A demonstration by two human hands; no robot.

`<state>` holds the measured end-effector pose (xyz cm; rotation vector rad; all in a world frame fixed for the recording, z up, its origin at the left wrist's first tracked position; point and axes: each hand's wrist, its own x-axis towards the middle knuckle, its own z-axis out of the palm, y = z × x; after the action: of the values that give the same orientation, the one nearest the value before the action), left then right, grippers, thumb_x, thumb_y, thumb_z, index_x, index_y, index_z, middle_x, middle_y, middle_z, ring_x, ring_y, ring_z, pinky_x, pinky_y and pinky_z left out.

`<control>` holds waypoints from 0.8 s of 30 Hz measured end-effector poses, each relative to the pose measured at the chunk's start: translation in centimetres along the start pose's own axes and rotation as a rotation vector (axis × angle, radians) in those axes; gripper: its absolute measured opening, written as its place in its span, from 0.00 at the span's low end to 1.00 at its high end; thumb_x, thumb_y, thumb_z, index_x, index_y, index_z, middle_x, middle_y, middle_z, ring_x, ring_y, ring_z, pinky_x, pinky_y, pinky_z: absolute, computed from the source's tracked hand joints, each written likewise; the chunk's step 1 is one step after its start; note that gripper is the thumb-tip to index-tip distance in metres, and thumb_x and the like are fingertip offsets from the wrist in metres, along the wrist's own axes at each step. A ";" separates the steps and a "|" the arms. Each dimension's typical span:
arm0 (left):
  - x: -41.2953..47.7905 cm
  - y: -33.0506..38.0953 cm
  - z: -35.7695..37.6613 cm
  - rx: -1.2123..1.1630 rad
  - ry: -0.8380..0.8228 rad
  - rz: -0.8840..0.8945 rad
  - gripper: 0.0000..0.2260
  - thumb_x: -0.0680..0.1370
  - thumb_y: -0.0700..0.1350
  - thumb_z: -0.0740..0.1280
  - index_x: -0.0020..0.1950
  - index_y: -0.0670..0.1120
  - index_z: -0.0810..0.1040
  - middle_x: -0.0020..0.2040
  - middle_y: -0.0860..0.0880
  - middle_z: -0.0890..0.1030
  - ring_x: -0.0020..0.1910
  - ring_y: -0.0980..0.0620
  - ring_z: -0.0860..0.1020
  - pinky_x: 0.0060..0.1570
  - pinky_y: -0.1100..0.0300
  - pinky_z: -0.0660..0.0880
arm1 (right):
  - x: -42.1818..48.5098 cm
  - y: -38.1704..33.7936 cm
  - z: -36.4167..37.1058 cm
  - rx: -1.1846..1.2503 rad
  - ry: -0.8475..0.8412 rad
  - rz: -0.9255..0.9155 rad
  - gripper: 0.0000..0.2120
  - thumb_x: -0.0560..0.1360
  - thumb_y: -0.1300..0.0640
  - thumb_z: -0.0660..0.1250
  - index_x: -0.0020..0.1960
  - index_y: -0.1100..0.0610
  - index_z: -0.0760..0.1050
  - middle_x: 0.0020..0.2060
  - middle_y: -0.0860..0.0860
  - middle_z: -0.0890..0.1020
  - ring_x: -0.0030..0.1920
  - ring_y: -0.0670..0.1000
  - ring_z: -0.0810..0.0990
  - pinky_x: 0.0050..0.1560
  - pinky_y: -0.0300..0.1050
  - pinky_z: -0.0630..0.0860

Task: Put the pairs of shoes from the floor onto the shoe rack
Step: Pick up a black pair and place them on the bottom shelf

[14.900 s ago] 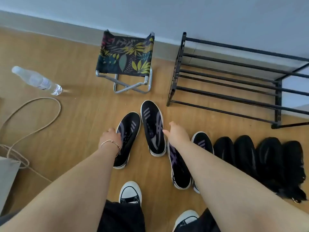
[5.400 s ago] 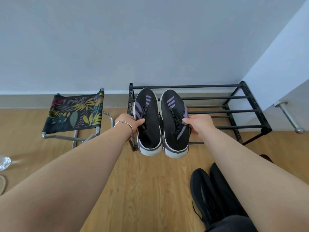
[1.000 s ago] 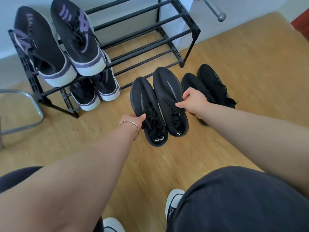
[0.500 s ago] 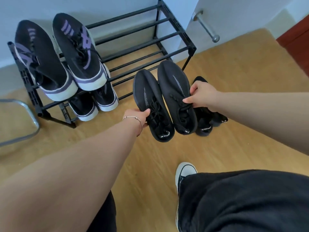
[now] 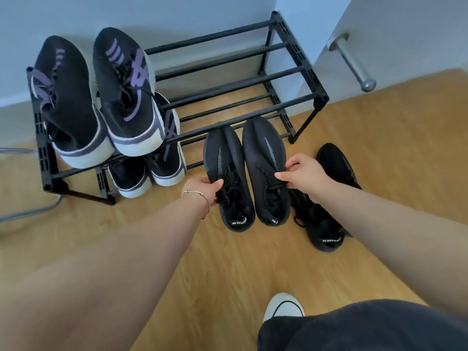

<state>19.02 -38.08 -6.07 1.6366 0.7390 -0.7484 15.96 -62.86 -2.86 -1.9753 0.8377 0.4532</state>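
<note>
I hold a pair of plain black shoes side by side in the air, toes toward the black shoe rack (image 5: 255,82). My left hand (image 5: 202,187) grips the left black shoe (image 5: 226,160) at its laces. My right hand (image 5: 302,174) grips the right black shoe (image 5: 263,145) the same way. Their toes overlap the rack's front top bar. A black-and-purple pair (image 5: 101,97) lies on the top shelf at the left. A second such pair (image 5: 152,171) sits on the lower shelf below it. Another black pair (image 5: 334,168) rests on the floor under my right arm.
The rack stands against a pale wall on a wooden floor (image 5: 228,262). A metal door handle (image 5: 354,62) juts out at the right of the rack. A grey tube of a stool frame (image 5: 27,211) shows at the left edge. My white shoe toe (image 5: 283,306) is below.
Both hands have carried the black pair up off the floor and forward toward the rack's free right half; the view has shifted closer to the rack.
</note>
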 end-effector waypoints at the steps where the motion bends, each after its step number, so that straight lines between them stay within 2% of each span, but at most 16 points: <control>1: 0.4 0.2 0.0 -0.008 0.011 0.007 0.06 0.77 0.42 0.72 0.41 0.46 0.79 0.49 0.42 0.84 0.52 0.42 0.85 0.51 0.48 0.83 | 0.6 -0.1 0.1 -0.009 -0.009 0.000 0.17 0.70 0.57 0.79 0.54 0.54 0.76 0.50 0.53 0.82 0.50 0.55 0.84 0.52 0.55 0.84; 4: 1.5 0.4 -0.1 -0.027 0.044 0.011 0.06 0.77 0.43 0.73 0.41 0.46 0.80 0.48 0.42 0.85 0.49 0.42 0.85 0.49 0.50 0.83 | 2.5 -0.6 0.7 -0.076 -0.031 -0.022 0.17 0.70 0.55 0.79 0.55 0.53 0.76 0.49 0.52 0.83 0.50 0.54 0.84 0.54 0.56 0.83; 9: 3.3 -0.1 0.1 0.015 0.101 0.015 0.07 0.75 0.45 0.74 0.39 0.48 0.79 0.45 0.42 0.86 0.45 0.42 0.86 0.51 0.46 0.83 | 4.6 -0.8 1.9 -0.168 -0.034 -0.049 0.17 0.70 0.54 0.78 0.55 0.53 0.76 0.49 0.51 0.83 0.50 0.54 0.83 0.56 0.56 0.82; 13: 4.2 -0.8 0.8 0.047 0.095 0.028 0.09 0.75 0.44 0.73 0.37 0.52 0.78 0.43 0.45 0.86 0.47 0.41 0.86 0.54 0.45 0.82 | 5.6 0.5 1.9 -0.091 -0.059 -0.044 0.16 0.73 0.55 0.76 0.57 0.53 0.76 0.51 0.51 0.83 0.53 0.54 0.83 0.58 0.56 0.81; 15: 4.6 -1.4 1.0 0.036 0.070 0.048 0.06 0.75 0.44 0.71 0.39 0.53 0.81 0.44 0.46 0.86 0.48 0.41 0.86 0.56 0.44 0.81 | 5.6 1.2 1.6 -0.030 -0.123 -0.023 0.20 0.74 0.56 0.76 0.63 0.54 0.75 0.56 0.51 0.83 0.58 0.54 0.82 0.62 0.56 0.79; 17: 4.1 -2.1 1.0 0.027 0.067 0.070 0.04 0.75 0.47 0.70 0.49 0.54 0.84 0.47 0.49 0.86 0.50 0.43 0.85 0.58 0.45 0.80 | 5.1 2.1 1.1 0.070 -0.275 0.032 0.30 0.74 0.54 0.76 0.73 0.51 0.69 0.64 0.53 0.80 0.63 0.54 0.79 0.67 0.58 0.75; 19: 2.4 -2.8 0.8 0.081 0.070 0.058 0.20 0.74 0.56 0.70 0.65 0.53 0.78 0.52 0.54 0.84 0.53 0.45 0.84 0.60 0.46 0.79 | 4.0 3.3 0.3 0.140 -0.442 0.087 0.40 0.72 0.54 0.77 0.79 0.47 0.60 0.71 0.54 0.75 0.69 0.55 0.75 0.72 0.60 0.69; 21: 0.5 -3.8 0.7 0.161 0.075 0.022 0.38 0.68 0.67 0.68 0.75 0.52 0.70 0.61 0.53 0.80 0.59 0.46 0.81 0.62 0.47 0.78 | 2.6 4.7 -0.3 0.079 -0.511 0.094 0.48 0.70 0.52 0.78 0.81 0.47 0.53 0.76 0.53 0.70 0.73 0.53 0.71 0.75 0.58 0.66; 22: -0.3 -4.3 0.7 0.189 0.062 0.000 0.43 0.66 0.69 0.68 0.76 0.52 0.67 0.64 0.52 0.79 0.60 0.46 0.80 0.63 0.47 0.77 | 1.8 5.4 -0.3 0.027 -0.523 0.076 0.51 0.69 0.51 0.79 0.82 0.48 0.51 0.77 0.52 0.68 0.74 0.52 0.70 0.75 0.56 0.66; 24: -1.5 -5.1 1.2 0.266 0.018 -0.035 0.44 0.67 0.68 0.70 0.78 0.51 0.63 0.68 0.50 0.77 0.61 0.44 0.80 0.62 0.49 0.77 | 0.3 6.6 0.0 -0.094 -0.514 0.021 0.55 0.67 0.51 0.81 0.82 0.49 0.49 0.77 0.49 0.66 0.74 0.50 0.69 0.75 0.54 0.66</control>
<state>13.94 -38.51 -8.00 1.8751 0.7055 -0.8875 11.48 -65.29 -7.08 -1.8109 0.5153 0.9766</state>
